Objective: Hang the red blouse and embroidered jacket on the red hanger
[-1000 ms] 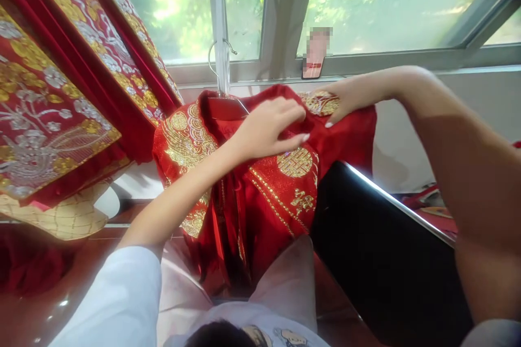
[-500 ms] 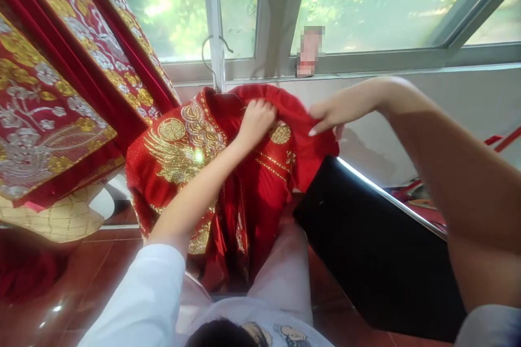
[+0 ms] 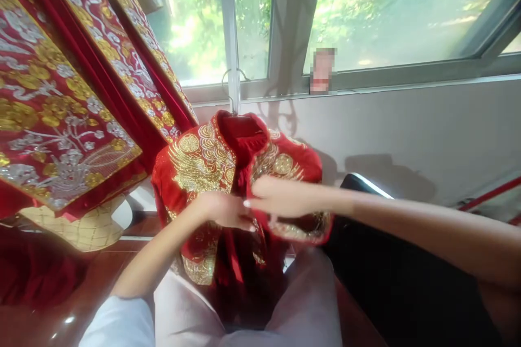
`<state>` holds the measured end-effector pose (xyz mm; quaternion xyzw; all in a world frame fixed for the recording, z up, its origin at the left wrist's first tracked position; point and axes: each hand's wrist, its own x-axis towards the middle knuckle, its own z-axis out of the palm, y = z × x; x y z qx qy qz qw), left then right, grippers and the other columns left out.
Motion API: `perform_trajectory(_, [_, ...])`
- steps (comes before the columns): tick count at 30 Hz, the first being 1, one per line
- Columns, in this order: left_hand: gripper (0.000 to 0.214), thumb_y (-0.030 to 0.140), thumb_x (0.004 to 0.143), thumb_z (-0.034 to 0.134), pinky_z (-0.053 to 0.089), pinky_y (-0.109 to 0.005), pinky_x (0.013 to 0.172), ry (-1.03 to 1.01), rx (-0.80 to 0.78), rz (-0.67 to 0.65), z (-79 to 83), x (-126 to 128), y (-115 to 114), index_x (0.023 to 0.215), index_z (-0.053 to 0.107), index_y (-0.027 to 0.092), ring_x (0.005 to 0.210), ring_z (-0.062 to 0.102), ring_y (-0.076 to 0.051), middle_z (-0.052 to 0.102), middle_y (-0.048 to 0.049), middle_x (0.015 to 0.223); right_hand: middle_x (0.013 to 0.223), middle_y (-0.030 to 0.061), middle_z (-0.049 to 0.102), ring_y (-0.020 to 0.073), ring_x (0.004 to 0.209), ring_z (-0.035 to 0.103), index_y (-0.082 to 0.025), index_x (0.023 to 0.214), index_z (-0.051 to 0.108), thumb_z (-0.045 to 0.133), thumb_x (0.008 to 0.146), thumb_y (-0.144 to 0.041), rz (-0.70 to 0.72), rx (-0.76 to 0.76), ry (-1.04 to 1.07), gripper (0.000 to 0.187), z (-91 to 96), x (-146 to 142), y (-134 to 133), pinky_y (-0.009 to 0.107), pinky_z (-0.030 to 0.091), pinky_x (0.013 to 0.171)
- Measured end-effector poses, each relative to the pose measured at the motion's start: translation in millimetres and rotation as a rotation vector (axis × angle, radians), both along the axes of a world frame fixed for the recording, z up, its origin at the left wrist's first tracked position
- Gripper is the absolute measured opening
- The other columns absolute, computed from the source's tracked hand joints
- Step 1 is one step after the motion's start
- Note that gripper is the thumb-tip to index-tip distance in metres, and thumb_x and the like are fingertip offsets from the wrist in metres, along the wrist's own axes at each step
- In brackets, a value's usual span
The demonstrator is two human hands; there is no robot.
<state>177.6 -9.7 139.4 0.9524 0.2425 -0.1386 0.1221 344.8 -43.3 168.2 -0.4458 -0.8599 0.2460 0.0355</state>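
Observation:
A red jacket (image 3: 203,157) with gold and silver embroidery hangs on a hanger (image 3: 234,89) in front of me, with its front parted at the collar. Both hands meet at its front opening. My left hand (image 3: 228,210) is closed at the left front edge, its fingertips pointing right and slightly blurred. My right hand (image 3: 280,196) reaches across the right front panel, its fingers closed on the cloth near the opening. Dark red fabric (image 3: 252,282) hangs below, between my knees. Parts of the front edges are hidden behind my hands.
Embroidered red and gold garments (image 3: 73,119) hang at the left, above a pale checked form (image 3: 77,227). A black panel (image 3: 366,276) stands at the right. Behind are a window (image 3: 391,16), a sill with a pixelated object (image 3: 323,70), and a white wall (image 3: 439,119).
Both hands have moved from the collar and right shoulder down to the front opening. The right side, earlier turned out to show plain red cloth, now lies with its embroidery facing me.

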Motion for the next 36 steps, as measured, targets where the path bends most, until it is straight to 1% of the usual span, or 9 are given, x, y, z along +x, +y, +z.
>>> perform_trajectory(2, [0.032, 0.040, 0.090, 0.045, 0.048, -0.027, 0.065, 0.025, -0.151, 0.025, 19.0, -21.6, -3.0, 0.087, 0.073, 0.024, 0.068, 0.063, -0.016, 0.074, 0.0012, 0.079, 0.063, 0.0061, 0.061, 0.0126, 0.054, 0.055, -0.015, 0.067, 0.057, 0.031, 0.099, -0.031, 0.010, -0.053, 0.064, 0.044, -25.3, -16.4, -2.7, 0.026, 0.040, 0.053])
perform_trajectory(5, [0.035, 0.037, 0.091, 0.040, 0.048, -0.030, 0.068, -0.259, -0.040, 0.127, 47.0, -41.9, 0.0, 0.090, 0.072, 0.023, 0.070, 0.062, -0.016, 0.072, -0.0002, 0.079, 0.090, 0.0138, 0.071, 0.0181, 0.073, 0.064, -0.010, 0.092, 0.066, 0.034, 0.097, -0.028, 0.168, -0.037, 0.016, 0.037, -38.8, -20.1, -1.3, 0.030, 0.046, 0.066])
perform_trajectory(8, [0.032, 0.039, 0.090, 0.042, 0.048, -0.035, 0.083, -0.759, 0.211, 0.241, 68.8, -50.9, 14.0, 0.100, 0.071, 0.031, 0.088, 0.063, -0.018, 0.074, -0.0004, 0.097, 0.098, 0.0112, 0.072, 0.0219, 0.080, 0.064, -0.016, 0.103, 0.068, 0.045, 0.092, -0.031, 0.165, 0.160, 0.000, 0.029, -18.5, -10.0, -0.3, 0.034, 0.047, 0.072])
perform_trajectory(11, [0.033, 0.041, 0.088, 0.044, 0.045, -0.037, 0.091, -0.969, 0.533, 0.356, 80.4, -50.2, 44.1, 0.110, 0.068, 0.032, 0.106, 0.059, -0.020, 0.069, -0.0019, 0.114, 0.104, 0.0100, 0.070, 0.0259, 0.090, 0.063, -0.022, 0.113, 0.065, 0.041, 0.092, -0.032, -0.140, 0.540, 0.158, 0.033, 10.9, 2.9, 5.4, 0.040, 0.046, 0.080])
perform_trajectory(14, [0.039, 0.042, 0.091, 0.038, 0.046, -0.033, 0.088, -0.916, 0.483, 0.353, 78.2, -41.8, 82.8, 0.112, 0.066, 0.025, 0.104, 0.058, -0.018, 0.068, -0.0047, 0.115, 0.121, 0.0136, 0.062, 0.0313, 0.110, 0.056, -0.020, 0.126, 0.056, 0.046, 0.090, -0.036, -0.346, 0.766, 0.280, 0.041, 22.0, 16.3, 22.7, 0.045, 0.043, 0.088])
perform_trajectory(18, [0.037, 0.043, 0.092, 0.040, 0.046, -0.028, 0.071, -0.952, 0.259, 0.296, 64.5, -30.5, 114.5, 0.093, 0.069, 0.019, 0.076, 0.057, -0.014, 0.069, -0.0021, 0.083, 0.100, 0.0127, 0.066, 0.0237, 0.085, 0.059, -0.016, 0.104, 0.061, 0.043, 0.094, -0.042, -0.312, 0.548, 0.213, 0.033, 14.0, 30.6, 48.5, 0.036, 0.043, 0.074])
perform_trajectory(22, [0.036, 0.039, 0.091, 0.048, 0.041, -0.025, 0.062, -1.165, 0.260, 0.369, 61.4, -25.9, 112.4, 0.081, 0.070, 0.013, 0.063, 0.052, -0.012, 0.061, -0.0017, 0.065, 0.070, 0.0045, 0.058, 0.0146, 0.062, 0.048, -0.016, 0.077, 0.057, 0.043, 0.095, -0.035, -0.338, 0.629, 0.233, 0.030, 12.4, 37.9, 64.6, 0.029, 0.033, 0.062])
perform_trajectory(29, [0.033, 0.037, 0.090, 0.054, 0.040, -0.024, 0.057, -1.376, 0.193, 0.522, 67.5, -22.5, 98.7, 0.070, 0.066, 0.014, 0.060, 0.051, -0.012, 0.052, -0.0015, 0.053, 0.071, 0.0013, 0.058, 0.0146, 0.069, 0.051, -0.015, 0.081, 0.065, 0.047, 0.092, -0.037, -0.310, 0.537, 0.613, 0.030, 18.8, 45.8, 93.0, 0.028, 0.037, 0.068])
perform_trajectory(36, [0.021, 0.032, 0.081, 0.066, 0.038, -0.024, 0.053, -1.158, 0.083, 0.503, 78.8, -35.6, 104.6, 0.070, 0.066, 0.014, 0.053, 0.045, -0.011, 0.048, -0.0006, 0.051, 0.075, 0.0030, 0.061, 0.0153, 0.073, 0.053, -0.013, 0.088, 0.069, 0.068, 0.076, -0.031, -0.193, 0.687, 0.600, 0.021, 32.7, 27.2, 95.2, 0.033, 0.044, 0.072])
